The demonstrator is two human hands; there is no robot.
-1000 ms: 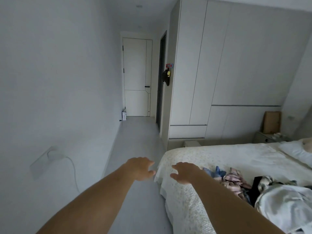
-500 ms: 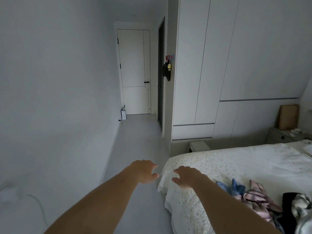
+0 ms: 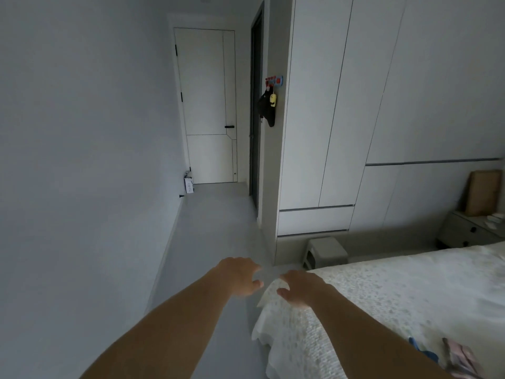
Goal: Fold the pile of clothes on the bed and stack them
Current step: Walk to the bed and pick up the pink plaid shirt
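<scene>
Low in the frame's centre, the left hand (image 3: 240,277) and right hand (image 3: 303,288) hover loosely spread, holding nothing, above the white quilted bed (image 3: 396,291) corner. With the crumpled blue and pink clothes (image 3: 448,356) almost out at lower right, a blind reach could miss them.

Both my arms are in shot now — bare from the bottom edge of the view all the way out to the fingers, no sleeve showing on either one. My left hand (image 3: 240,276) has nothing on it: no ring that I can make out, no glove, and no watch or band at the wrist. Same story on my right hand (image 3: 303,288) — bare wrist, bare knuckles, nothing strapped or wrapped on the forearm behind it. The forearms look smooth, no markings that I can pick out in this dim light. My nails are too small and blurred to tell anything about.
</scene>
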